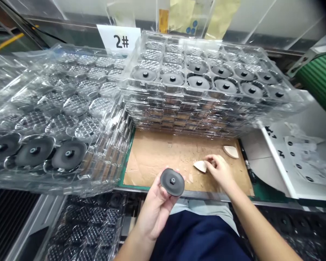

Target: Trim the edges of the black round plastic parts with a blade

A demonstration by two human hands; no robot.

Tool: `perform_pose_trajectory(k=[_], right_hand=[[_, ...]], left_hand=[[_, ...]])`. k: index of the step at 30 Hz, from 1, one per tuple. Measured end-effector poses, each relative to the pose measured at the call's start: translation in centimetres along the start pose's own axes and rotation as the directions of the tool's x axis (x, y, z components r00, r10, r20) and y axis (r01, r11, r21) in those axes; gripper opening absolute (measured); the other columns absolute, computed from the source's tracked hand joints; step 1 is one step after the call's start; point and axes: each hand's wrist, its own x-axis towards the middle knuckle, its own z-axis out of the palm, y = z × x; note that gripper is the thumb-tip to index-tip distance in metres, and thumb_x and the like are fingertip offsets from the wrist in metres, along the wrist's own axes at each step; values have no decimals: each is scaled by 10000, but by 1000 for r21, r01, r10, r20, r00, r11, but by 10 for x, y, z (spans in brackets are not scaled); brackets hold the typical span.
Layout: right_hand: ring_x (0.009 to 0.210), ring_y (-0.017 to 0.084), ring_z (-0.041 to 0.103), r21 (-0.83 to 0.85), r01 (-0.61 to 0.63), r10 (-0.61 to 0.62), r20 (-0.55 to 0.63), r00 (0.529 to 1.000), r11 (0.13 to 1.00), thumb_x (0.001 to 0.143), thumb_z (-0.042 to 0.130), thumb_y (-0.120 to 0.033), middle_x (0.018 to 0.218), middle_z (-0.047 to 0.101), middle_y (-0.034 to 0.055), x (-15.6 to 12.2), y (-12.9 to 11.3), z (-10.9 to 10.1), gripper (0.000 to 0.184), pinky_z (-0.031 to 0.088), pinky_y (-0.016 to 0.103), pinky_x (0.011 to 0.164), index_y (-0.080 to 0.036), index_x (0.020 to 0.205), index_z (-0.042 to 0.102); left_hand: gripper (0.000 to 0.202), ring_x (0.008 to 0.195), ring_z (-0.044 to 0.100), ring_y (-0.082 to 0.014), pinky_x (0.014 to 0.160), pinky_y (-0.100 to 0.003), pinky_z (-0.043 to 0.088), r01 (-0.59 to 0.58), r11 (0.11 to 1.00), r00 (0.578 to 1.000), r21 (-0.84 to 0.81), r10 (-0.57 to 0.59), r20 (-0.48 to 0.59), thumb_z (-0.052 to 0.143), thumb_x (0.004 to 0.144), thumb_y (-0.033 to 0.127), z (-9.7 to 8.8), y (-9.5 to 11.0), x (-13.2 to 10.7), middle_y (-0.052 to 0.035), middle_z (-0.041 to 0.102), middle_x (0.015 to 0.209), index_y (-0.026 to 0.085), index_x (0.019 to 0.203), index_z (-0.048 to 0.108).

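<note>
My left hand (158, 204) grips a dark grey, rounded disc-shaped part (168, 186) from below and the side. The disc's short central post faces up toward me, and the fingers behind it are partly hidden. Over the cardboard, my right hand (220, 170) has its thumb and fingers closed around the right end of a cream, wedge-shaped piece (200, 166). A similar cream piece (230, 151) lies farther right on the cardboard sheet (152, 156).
Clear plastic trays (163, 96) with several dark discs are stacked behind the cardboard. Another tray stack (97, 159) stands at the left. A white box (274, 159) and a green ribbed hose (322, 79) are on the right. A "2#" sign (121, 39) stands behind.
</note>
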Motion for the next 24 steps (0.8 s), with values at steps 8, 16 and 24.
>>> perform_pose_trajectory(k=[8,16,24], right_hand=[[947,186,594,81,86,-77,-106,991,993,896,554,-352,1077,607,64,-37,-13,25,254,493,399,831,-152,1050,587],[887,195,646,302,189,-191,-21,981,934,892,490,-325,1041,692,41,-34,-110,-43,271,508,321,737,-216,1109,611],[786,166,614,382,509,-596,153,789,772,905,440,-144,906,692,28,-65,-170,-81,200,452,298,714,-178,1006,610]], left_hand=[[611,1133,593,-254,1047,-406,396,-53,998,991,-24,49,-122,694,752,326,-5,-1,-5,-111,646,1192,218,1310,469],[480,1113,597,-248,1005,-372,438,-64,994,994,85,72,-83,699,745,329,14,-7,-3,-112,654,1168,168,1183,587],[502,976,642,-251,859,-333,523,-36,947,997,320,57,-56,792,630,288,39,-11,-6,-92,682,1075,178,1096,639]])
